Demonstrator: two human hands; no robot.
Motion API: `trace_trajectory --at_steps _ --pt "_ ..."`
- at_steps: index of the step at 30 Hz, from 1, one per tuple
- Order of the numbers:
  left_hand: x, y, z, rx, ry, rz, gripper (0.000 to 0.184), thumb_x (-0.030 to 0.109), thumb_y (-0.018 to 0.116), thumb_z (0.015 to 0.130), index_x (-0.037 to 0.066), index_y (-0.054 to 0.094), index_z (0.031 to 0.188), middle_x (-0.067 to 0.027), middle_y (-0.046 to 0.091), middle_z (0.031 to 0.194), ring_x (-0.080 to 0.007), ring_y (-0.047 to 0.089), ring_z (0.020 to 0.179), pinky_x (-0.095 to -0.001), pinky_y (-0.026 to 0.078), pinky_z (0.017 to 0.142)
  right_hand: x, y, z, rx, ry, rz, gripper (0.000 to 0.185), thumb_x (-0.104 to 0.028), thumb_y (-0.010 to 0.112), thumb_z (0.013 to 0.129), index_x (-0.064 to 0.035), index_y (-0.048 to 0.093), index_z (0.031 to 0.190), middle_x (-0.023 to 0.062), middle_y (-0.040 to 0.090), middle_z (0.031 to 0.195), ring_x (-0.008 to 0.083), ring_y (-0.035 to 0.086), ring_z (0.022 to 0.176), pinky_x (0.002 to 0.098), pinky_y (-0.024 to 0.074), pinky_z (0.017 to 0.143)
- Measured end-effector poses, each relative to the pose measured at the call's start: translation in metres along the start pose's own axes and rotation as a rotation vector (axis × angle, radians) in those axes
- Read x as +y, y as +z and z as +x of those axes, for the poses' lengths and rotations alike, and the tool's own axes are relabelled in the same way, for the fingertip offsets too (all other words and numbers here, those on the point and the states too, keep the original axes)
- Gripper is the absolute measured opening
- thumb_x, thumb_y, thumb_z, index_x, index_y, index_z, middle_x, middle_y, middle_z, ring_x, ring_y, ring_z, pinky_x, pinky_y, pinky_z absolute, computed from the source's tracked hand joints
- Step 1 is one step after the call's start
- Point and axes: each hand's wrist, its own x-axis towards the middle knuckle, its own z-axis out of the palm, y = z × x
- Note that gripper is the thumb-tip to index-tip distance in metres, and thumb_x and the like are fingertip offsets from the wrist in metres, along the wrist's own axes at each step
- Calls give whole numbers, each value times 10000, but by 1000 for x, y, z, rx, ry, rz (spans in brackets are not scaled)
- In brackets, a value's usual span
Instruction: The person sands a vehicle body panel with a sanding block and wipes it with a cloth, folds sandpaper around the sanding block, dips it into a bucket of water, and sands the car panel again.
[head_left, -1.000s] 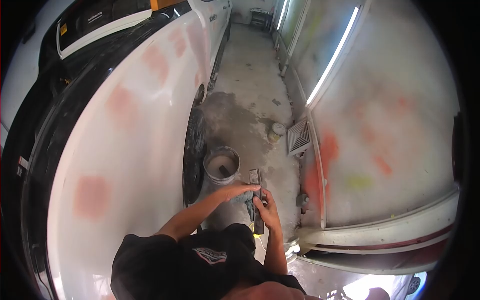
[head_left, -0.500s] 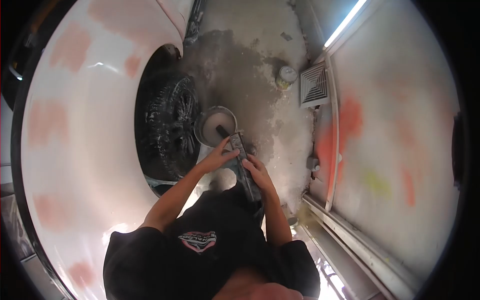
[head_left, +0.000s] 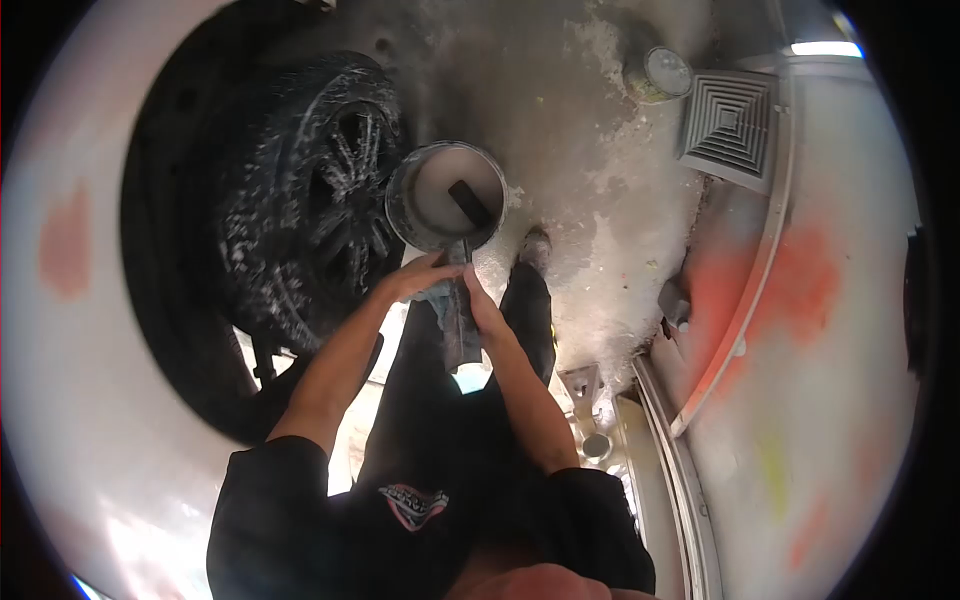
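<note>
Both hands grip a long, narrow grey sanding block [head_left: 459, 335], just in front of the bucket's near rim. My left hand [head_left: 422, 276] is closed at its upper end; something bluish like a cloth shows beneath that hand. My right hand [head_left: 484, 303] wraps the block's right side, thumb pointing up along it. Beyond them stands a round bucket [head_left: 397, 203] of milky, greyish liquid [head_left: 435, 185]. A small black block [head_left: 469, 202] sits in the bucket, slanting toward the near rim; how deep it sits, I cannot tell.
A dusty car wheel [head_left: 340, 200] stands left of the bucket, under a pale body panel [head_left: 100, 380] with reddish patches. To the right are a can [head_left: 667, 75], a square vent grille [head_left: 730, 122] and a wall with red paint marks [head_left: 800, 285]. The concrete floor [head_left: 590, 210] looks stained.
The view has shifted lower and nearer the wheel and bucket. The sanding block, still in both hands, now stands more upright in view, and my legs and a shoe have come into sight.
</note>
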Motion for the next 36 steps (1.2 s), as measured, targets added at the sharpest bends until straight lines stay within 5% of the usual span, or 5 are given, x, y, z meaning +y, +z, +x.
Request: trace_trajectory --at_steps 7,12,23,29,36 --pt "-41 -93 165 234 -22 -55 891 554 725 941 -56 454 1531 -234 555 1498 -288 525 1400 -376 415 1144 -25 -60 204 325 -374 -320 347 -361 631 1042 -38 633 1168 27 667 958 126 642 867 298 526 782" --pt "-87 -120 298 523 190 265 489 373 703 961 6 695 1285 -222 713 1271 -349 666 1217 -409 501 1053 -67 -97 319 674 -330 -886 832 -489 673 955 26 409 1553 320 561 1463 421 541 1388 448 459 1099" --pt "-255 -140 468 604 112 800 491 343 575 1009 23 607 1380 -238 590 1423 -378 505 1383 -474 377 1191 -24 -186 489 556 -268 -1862 604 -464 562 1010 -13 584 1411 211 736 1145 407 696 1068 519 519 1010" --pt "-171 -165 390 562 -52 -198 477 453 542 1033 66 660 1286 -160 666 1307 -311 619 1215 -463 479 1072 -85 -117 373 505 117 -306 586 -527 601 1015 -38 642 1333 76 727 1101 252 689 1007 445 530 993" --pt "-36 -117 161 58 66 -1065 353 382 625 983 107 726 1179 -58 760 1006 -237 745 876 -409 619 846 -29 -40 199 147 -207 -199 485 -447 663 995 -49 672 1273 67 688 1185 199 628 1061 362 500 933"
